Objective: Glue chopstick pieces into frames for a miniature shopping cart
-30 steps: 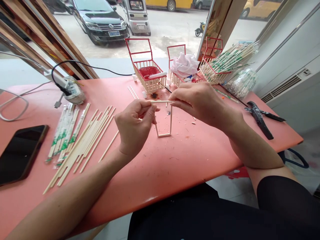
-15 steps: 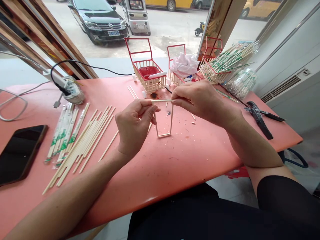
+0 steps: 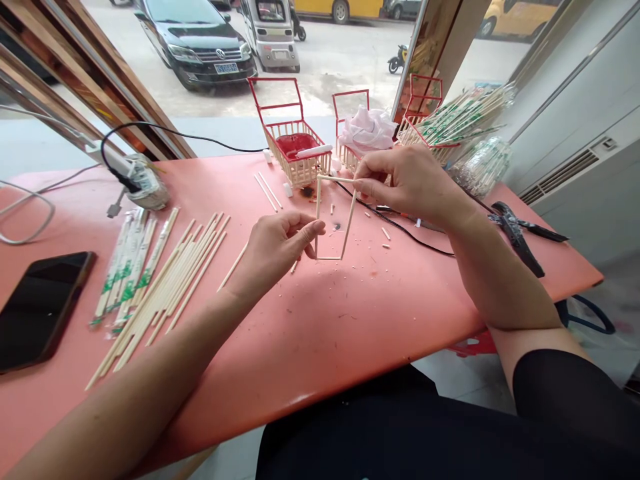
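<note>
A four-sided frame of thin wooden sticks (image 3: 349, 223) is held up above the pink table (image 3: 350, 347), narrower at its bottom than at its top. My left hand (image 3: 285, 243) pinches its left side stick low down, between thumb and fingers. At the top right corner my right hand (image 3: 400, 183) grips it with thumb and forefinger. Short stick offcuts (image 3: 386, 233) and crumbs lie on the table around the frame. Left of my left hand lies a spread of bare wooden chopsticks (image 3: 170, 287).
Behind the hands stand a small stick cart (image 3: 303, 170) with red paste in it and another holding a crumpled white bag (image 3: 367, 127). Wrapped chopsticks (image 3: 460, 120) fill a third. A glue gun (image 3: 517, 237) lies right, a phone (image 3: 43, 307) left, near a power strip (image 3: 147, 183).
My left hand has slid from the frame's top left corner down its left side. My right hand has moved slightly up and right, lifting the frame and tilting its top bar.
</note>
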A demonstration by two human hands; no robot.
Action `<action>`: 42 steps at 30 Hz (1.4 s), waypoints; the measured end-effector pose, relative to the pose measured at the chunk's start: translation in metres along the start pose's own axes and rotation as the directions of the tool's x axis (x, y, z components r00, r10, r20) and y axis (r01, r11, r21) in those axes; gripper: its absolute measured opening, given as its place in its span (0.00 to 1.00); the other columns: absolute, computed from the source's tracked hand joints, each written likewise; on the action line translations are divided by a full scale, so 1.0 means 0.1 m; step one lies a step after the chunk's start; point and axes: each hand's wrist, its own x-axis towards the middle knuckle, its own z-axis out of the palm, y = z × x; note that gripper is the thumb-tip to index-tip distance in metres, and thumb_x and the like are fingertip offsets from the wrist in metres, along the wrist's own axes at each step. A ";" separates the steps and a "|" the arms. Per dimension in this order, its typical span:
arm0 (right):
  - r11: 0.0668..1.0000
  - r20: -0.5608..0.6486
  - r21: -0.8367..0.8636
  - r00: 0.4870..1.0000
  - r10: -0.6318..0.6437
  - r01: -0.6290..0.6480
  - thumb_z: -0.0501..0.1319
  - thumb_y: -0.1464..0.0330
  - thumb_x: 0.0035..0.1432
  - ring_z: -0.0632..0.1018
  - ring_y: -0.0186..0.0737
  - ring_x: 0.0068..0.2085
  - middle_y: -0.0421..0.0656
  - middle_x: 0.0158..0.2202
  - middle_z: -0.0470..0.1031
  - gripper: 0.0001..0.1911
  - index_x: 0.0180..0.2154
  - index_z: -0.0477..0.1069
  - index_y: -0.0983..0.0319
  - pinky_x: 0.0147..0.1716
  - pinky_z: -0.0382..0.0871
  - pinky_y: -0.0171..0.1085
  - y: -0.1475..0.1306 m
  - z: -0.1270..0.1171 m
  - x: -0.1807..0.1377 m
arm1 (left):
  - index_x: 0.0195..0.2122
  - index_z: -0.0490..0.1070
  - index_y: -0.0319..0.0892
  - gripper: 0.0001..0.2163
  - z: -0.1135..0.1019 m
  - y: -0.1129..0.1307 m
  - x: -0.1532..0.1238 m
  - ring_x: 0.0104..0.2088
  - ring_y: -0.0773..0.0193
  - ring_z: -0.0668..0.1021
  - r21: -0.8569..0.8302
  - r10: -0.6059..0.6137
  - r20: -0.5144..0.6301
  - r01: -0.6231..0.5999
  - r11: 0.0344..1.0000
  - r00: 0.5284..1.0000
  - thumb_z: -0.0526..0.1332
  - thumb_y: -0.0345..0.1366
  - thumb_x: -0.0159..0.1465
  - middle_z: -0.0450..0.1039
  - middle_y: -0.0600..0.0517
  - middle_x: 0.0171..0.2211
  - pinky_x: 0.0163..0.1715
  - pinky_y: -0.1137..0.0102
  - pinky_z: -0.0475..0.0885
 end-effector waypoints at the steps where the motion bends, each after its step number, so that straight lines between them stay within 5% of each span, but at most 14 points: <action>1: 1.000 0.012 0.003 1.000 0.015 -0.015 0.65 0.60 0.73 0.76 0.41 0.37 0.42 0.29 0.78 0.15 0.36 0.83 0.60 0.42 0.65 0.41 0.03 -0.02 0.01 | 0.39 0.85 0.42 0.16 -0.02 0.00 0.01 0.20 0.65 0.77 0.015 -0.023 0.032 0.023 1.000 0.999 0.68 0.50 0.69 0.80 0.50 0.24 0.20 0.72 0.69; 7: 0.998 0.107 0.051 0.994 0.032 -0.038 0.64 0.62 0.72 0.76 0.38 0.37 0.42 0.31 0.81 0.15 0.35 0.82 0.63 0.40 0.64 0.39 0.18 -0.04 0.07 | 0.38 0.87 0.41 0.13 -0.08 0.02 0.05 0.22 0.65 0.76 0.074 -0.087 0.150 0.076 0.994 0.985 0.67 0.45 0.67 0.79 0.50 0.24 0.20 0.73 0.68; 15: 0.994 0.258 0.110 0.965 -0.054 0.026 0.64 0.66 0.72 0.72 0.33 0.32 0.38 0.28 0.76 0.14 0.32 0.78 0.63 0.39 0.62 0.38 0.20 0.01 0.11 | 0.40 0.88 0.40 0.12 -0.10 0.08 0.07 0.28 0.65 0.78 -0.011 -0.128 0.123 0.130 0.991 0.984 0.68 0.42 0.65 0.86 0.44 0.34 0.25 0.73 0.73; 22: 0.975 0.404 0.220 0.907 -0.119 0.029 0.64 0.67 0.71 0.73 0.32 0.31 0.39 0.30 0.82 0.11 0.35 0.83 0.62 0.34 0.61 0.36 0.11 0.06 0.09 | 0.43 0.88 0.41 0.15 -0.21 0.13 0.06 0.35 0.63 0.83 -0.067 -0.015 -0.005 0.015 0.998 1.000 0.70 0.48 0.67 0.89 0.43 0.44 0.34 0.71 0.79; 28: 0.972 0.501 0.233 0.856 -0.129 0.010 0.64 0.70 0.70 0.76 0.31 0.31 0.40 0.32 0.85 0.11 0.36 0.83 0.63 0.34 0.62 0.35 0.00 0.15 0.09 | 0.45 0.89 0.41 0.18 -0.21 0.22 0.00 0.35 0.58 0.85 0.064 0.069 0.006 -0.069 0.996 0.998 0.69 0.50 0.68 0.88 0.45 0.38 0.34 0.68 0.80; 42: 0.967 0.470 0.253 0.872 -0.138 0.016 0.64 0.72 0.69 0.78 0.31 0.31 0.40 0.32 0.87 0.09 0.36 0.83 0.63 0.35 0.64 0.33 -0.02 0.48 0.10 | 0.43 0.89 0.48 0.09 0.00 0.07 -0.06 0.38 0.53 0.87 0.406 0.202 0.031 -0.197 0.892 0.979 0.70 0.43 0.68 0.90 0.48 0.39 0.46 0.62 0.78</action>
